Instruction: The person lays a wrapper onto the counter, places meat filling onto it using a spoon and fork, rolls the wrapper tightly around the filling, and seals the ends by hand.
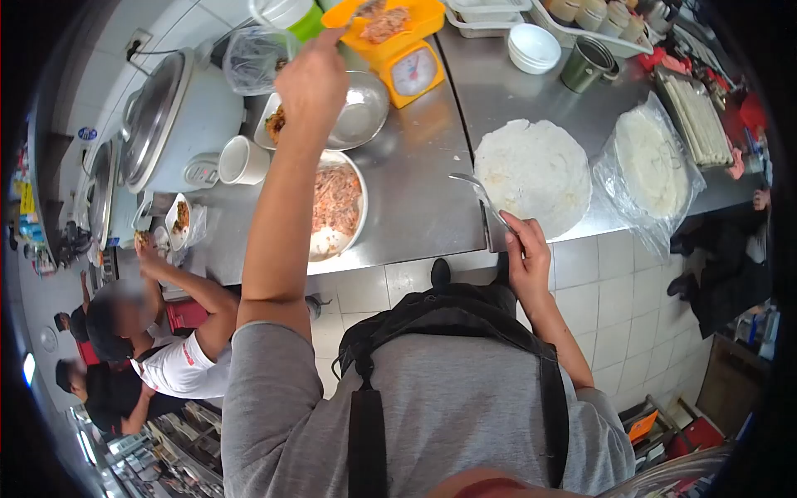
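Pink, lumpy meat point(386, 26) in yellow tray point(428, 15). My left hand point(311, 83) stretched out there, can't tell grip; right hand point(528, 253) pinches metal utensil point(488, 202).

Even, cool white light fills the kitchen, and the right hand point(526, 253) and its curved silver metal utensil point(484, 196) read clearly. A pale sheen lies across the grey stainless-steel table point(423, 178), and small glints mark the crumpled clear plastic bag point(251, 62). At far left, a narrow white lamp point(30, 368) is blown out. The wide lens bows straight lines, shrinks and softens things toward the rim, and leaves the corners black. A blurred patch covers the head of a person in a white short-sleeved shirt point(187, 365).
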Motion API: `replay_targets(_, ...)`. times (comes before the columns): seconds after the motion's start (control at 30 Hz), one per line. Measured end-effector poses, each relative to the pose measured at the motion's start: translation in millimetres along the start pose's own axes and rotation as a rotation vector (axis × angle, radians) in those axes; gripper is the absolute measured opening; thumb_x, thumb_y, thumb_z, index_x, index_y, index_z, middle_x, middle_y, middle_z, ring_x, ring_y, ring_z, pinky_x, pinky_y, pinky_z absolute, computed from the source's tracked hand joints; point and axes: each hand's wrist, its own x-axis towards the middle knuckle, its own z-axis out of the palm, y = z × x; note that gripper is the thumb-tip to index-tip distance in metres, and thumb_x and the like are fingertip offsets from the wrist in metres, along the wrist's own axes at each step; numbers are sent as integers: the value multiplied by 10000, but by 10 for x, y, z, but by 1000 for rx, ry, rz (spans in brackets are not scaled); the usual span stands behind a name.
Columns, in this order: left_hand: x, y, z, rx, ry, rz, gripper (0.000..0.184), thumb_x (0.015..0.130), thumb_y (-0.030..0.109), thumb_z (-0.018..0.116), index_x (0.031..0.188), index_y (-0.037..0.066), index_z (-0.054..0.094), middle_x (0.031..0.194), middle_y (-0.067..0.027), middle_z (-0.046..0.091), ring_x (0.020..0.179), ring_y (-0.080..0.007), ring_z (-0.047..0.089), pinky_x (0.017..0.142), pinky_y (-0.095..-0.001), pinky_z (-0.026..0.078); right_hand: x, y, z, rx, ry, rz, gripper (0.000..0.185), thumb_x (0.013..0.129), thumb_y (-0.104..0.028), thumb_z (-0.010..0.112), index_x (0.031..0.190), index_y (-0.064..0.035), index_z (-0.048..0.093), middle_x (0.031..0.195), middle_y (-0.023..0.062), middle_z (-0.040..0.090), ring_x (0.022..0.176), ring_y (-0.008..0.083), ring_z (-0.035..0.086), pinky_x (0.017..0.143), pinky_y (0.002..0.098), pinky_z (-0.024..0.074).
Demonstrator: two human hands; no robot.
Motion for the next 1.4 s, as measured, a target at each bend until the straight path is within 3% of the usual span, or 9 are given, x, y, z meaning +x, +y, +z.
replay_targets(0.17,-59,9,90,-29,29,84,303,931,130,578,1183,205,726,976,-104,755,825,-337,722,705,-472,565,45,112,-182,-35,40,44,324,978,30,605,1276,-59,697,906,100,596,764,201,564,680,294,466)
replay_targets(0.3,18,61,23,19,-77,-36,316,951,189,577,1220,251,730,1026,-100,762,846,-325,725,739,-456,568,84,187,-217,-2,70,45,334,965,50,609,1270,-51,700,932,110,613,793,212,581,705,296,475)
replay_targets(0.57,94,11,-11,-15,-28,-72,336,986,238,531,1267,257,714,841,-129,737,792,-329,708,731,-452,537,206,546,-204,-24,140,12,332,965,51,603,1261,-57,709,925,113,608,756,201,576,645,295,458)
replay_targets(0.67,116,71,-71,48,-166,-109,334,983,239,544,1269,255,717,806,-105,718,741,-287,683,723,-423,528,313,697,-226,-72,221,-58,313,968,43,606,1248,-46,714,921,113,613,725,200,571,607,299,447)
replay_targets(0.77,45,33,3,-123,-40,-106,335,981,234,560,1276,257,718,725,-61,662,669,-215,621,695,-379,506,347,833,-182,-72,288,-95,295,967,36,612,1235,-30,717,920,117,623,718,204,577,606,299,454)
replay_targets(0.87,31,39,-14,-26,-188,-141,341,981,227,566,1283,262,721,657,-33,593,618,-163,548,666,-344,475,331,862,-149,-98,317,-177,280,967,30,617,1222,-21,721,924,123,634,729,201,591,612,293,461)
replay_targets(0.97,0,-4,43,-31,-112,-138,349,980,222,562,1286,275,723,636,-34,581,610,-159,548,653,-345,465,330,887,-137,-112,311,-180,284,966,30,617,1226,-20,720,932,127,639,739,200,603,618,287,467)
replay_targets(1.17,14,-95,42,-14,-123,-164,356,976,230,547,1280,289,726,638,-42,584,606,-177,550,652,-362,470,320,845,-123,32,361,-67,216,957,46,616,1143,3,716,948,122,657,745,186,603,623,276,471)
replay_targets(1.4,285,-152,-85,154,-242,-161,355,972,288,518,1260,313,723,875,-104,745,835,-316,709,769,-442,541,1207,100,-514,-137,330,-309,217,949,60,605,1118,-22,714,923,90,661,721,183,587,610,271,461)
